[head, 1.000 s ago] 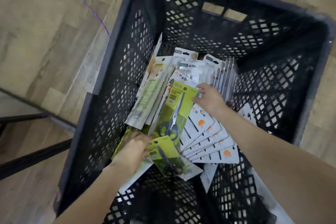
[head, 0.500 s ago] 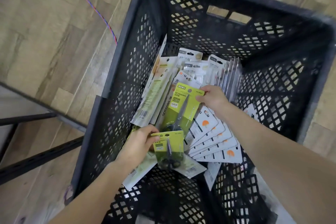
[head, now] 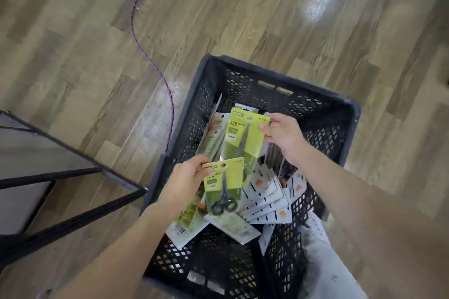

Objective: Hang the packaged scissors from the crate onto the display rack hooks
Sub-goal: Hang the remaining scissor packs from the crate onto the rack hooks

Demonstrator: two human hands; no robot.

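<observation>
1. Both packs are now up out of the pile. A second ago they were lying low in the crate (head: 349, 114) with the hands just getting onto them; now each hand has one lifted to about rim height.
2. Left hand (head: 184, 179) pinches the top corner of the smaller scissors pack (head: 224, 187), thumb on the card front, fingers curled behind. The black handles hang at the bottom.
3. Right hand (head: 281, 136) pinches the right edge of the taller scissors pack (head: 243, 143), near its top, thumb on the front and fingers curled round the back.
4. So I'd say the picking step is basically done and carrying to the hooks comes next. No hooks show here, only a dark metal frame (head: 73, 172) to the left, which may be the rack's base.
5. Room: the crate walls are close on both sides, so lifting straight up looks safest. The white cards (head: 269, 204) fanned out below sit just under the packs and could snag. A braided cable (head: 155, 65) runs over the floor beside the crate, worth stepping round.
</observation>
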